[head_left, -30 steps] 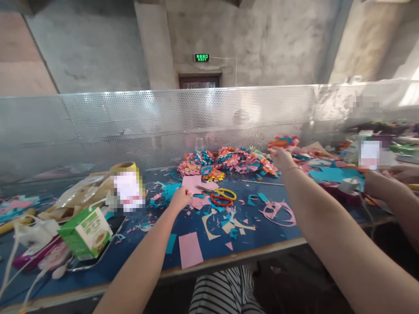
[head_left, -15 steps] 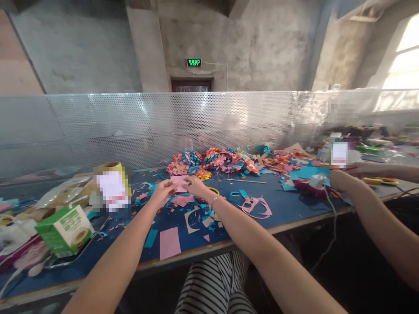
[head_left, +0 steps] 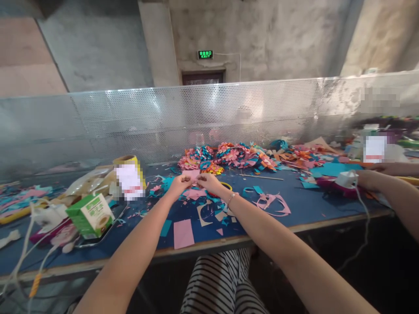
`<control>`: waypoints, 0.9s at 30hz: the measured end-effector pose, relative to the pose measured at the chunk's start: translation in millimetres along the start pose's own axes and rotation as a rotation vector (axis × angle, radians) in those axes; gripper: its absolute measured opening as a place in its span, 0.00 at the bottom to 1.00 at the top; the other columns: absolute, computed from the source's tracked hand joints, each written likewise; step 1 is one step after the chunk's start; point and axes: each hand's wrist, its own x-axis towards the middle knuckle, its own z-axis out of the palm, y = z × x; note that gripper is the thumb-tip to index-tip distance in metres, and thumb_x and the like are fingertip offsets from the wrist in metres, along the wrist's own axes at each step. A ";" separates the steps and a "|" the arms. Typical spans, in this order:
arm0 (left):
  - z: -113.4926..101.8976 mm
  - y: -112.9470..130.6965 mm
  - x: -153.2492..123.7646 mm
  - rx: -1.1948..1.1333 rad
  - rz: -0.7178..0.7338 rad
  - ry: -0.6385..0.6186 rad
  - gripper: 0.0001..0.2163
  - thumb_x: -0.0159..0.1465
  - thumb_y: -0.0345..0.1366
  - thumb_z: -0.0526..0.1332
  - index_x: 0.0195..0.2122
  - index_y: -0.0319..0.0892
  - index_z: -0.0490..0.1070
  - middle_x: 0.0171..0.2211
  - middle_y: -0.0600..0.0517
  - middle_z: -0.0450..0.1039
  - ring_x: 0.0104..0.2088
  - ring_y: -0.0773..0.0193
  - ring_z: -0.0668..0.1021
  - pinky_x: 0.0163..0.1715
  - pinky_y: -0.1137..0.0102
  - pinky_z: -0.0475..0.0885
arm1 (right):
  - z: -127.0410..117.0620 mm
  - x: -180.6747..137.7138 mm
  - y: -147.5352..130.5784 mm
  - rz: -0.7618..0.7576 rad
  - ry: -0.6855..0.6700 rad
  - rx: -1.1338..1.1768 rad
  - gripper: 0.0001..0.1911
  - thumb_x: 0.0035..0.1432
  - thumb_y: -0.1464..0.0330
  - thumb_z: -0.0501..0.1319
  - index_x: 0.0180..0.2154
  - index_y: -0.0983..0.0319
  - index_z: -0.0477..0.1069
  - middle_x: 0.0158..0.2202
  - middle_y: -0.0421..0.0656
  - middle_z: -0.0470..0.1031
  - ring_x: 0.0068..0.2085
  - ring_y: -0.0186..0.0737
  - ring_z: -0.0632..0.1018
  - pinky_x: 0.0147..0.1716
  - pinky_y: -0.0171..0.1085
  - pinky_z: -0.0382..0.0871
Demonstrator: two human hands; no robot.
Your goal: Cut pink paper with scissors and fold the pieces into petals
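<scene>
A pink sheet of paper or thin foam point(head_left: 191, 173) is pinched between my left hand point(head_left: 179, 185) and my right hand point(head_left: 208, 181) over the blue table. Both hands are closed, with their fingertips close together at the sheet's near edge. Yellow-handled scissors point(head_left: 225, 186) lie partly hidden behind my right wrist. Small pink and blue scraps are scattered beneath the hands. Closer to me lies a flat pink rectangle point(head_left: 183, 233), beside a small blue piece point(head_left: 166, 228). Pink cut-out remnants point(head_left: 271, 203) rest to the right of my right wrist.
Colourful layered flowers point(head_left: 229, 156) are heaped at the back against a perforated metal screen point(head_left: 157, 117). On the left stand a green drink carton point(head_left: 90, 216) and a yellow tape roll point(head_left: 140, 172). A co-worker's arms point(head_left: 389, 179) reach in at right, near a corded white plug point(head_left: 347, 179).
The view has turned left, so everything sits further right in the picture. My hands have drawn closer together on the pink sheet, fingertips now nearly meeting.
</scene>
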 end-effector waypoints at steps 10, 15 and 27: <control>12.8 11.7 -4.8 -0.107 -0.037 0.057 0.14 0.41 0.41 0.68 0.25 0.39 0.69 0.22 0.53 0.70 0.24 0.68 0.73 0.30 0.70 0.68 | -2.6 5.1 14.3 -0.008 0.091 -0.004 0.04 0.50 0.70 0.55 0.27 0.63 0.67 0.22 0.39 0.72 0.25 0.32 0.74 0.26 0.30 0.67; 13.7 14.8 -5.2 -0.019 -0.001 0.077 0.13 0.41 0.42 0.68 0.23 0.39 0.69 0.19 0.54 0.70 0.22 0.67 0.72 0.25 0.71 0.67 | -1.8 2.6 10.2 -0.016 0.092 -0.031 0.04 0.49 0.69 0.55 0.25 0.62 0.65 0.21 0.38 0.70 0.24 0.32 0.73 0.26 0.30 0.66; 17.3 22.6 -7.8 -0.075 -0.046 0.037 0.12 0.42 0.37 0.69 0.25 0.39 0.70 0.23 0.51 0.73 0.25 0.63 0.75 0.32 0.66 0.71 | -5.9 2.9 8.6 -0.058 0.072 -0.017 0.12 0.52 0.63 0.51 0.23 0.63 0.64 0.19 0.37 0.67 0.22 0.30 0.69 0.23 0.29 0.63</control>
